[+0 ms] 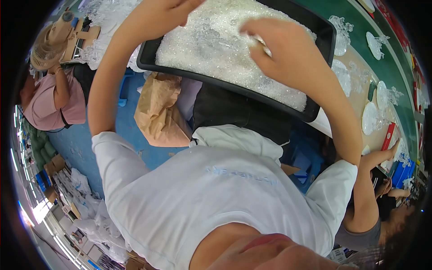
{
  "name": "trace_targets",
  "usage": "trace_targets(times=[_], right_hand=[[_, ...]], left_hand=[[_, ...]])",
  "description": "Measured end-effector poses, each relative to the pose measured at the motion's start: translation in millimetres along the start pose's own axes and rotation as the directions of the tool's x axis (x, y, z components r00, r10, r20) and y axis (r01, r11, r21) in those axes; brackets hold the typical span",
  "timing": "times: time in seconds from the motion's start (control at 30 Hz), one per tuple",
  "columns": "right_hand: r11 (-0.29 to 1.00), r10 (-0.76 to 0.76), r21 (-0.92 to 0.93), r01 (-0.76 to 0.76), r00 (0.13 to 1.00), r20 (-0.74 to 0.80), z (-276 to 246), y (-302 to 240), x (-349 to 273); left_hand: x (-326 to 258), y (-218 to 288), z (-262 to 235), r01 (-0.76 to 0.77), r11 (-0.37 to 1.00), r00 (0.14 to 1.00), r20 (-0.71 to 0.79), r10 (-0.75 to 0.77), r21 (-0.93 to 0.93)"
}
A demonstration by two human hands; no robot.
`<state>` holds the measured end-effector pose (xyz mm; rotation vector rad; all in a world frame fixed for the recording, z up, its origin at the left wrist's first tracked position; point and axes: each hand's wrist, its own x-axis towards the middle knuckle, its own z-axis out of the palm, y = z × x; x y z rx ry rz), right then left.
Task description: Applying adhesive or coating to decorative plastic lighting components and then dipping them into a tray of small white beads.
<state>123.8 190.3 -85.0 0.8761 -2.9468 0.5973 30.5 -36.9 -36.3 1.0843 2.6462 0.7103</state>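
A black tray [148,57] filled with small clear, glittering granules [193,56] lies across the top of the view. Among the granules, between my hands, is a patch of larger clear pieces [211,35]; their exact kind I cannot make out. My left hand [164,14] hovers over the tray's left part, fingers stretched toward the middle and partly cut off by the upper edge. Over the right part is my right hand [281,49], slightly blurred, its fingers bent and the thumb apart from them. Nothing shows between the fingers of either hand.
A brown paper bag [159,112] stands below the tray's left side. Clear plastic pieces and white discs [370,118] lie on the table at right, near a green surface [360,27]. One person sits at left beside a fan [47,47]; another person's arm [366,193] is at right.
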Motion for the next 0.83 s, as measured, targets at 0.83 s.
trace_targets(times=[0.83], right_hand=[[0.404, 0.660, 0.799, -0.446, 0.746, 0.083, -1.4, 64.5, -34.2]], left_hand=[[31.6, -50.1, 17.8, 0.010, 0.776, 0.998, 0.051, 0.029, -0.630]])
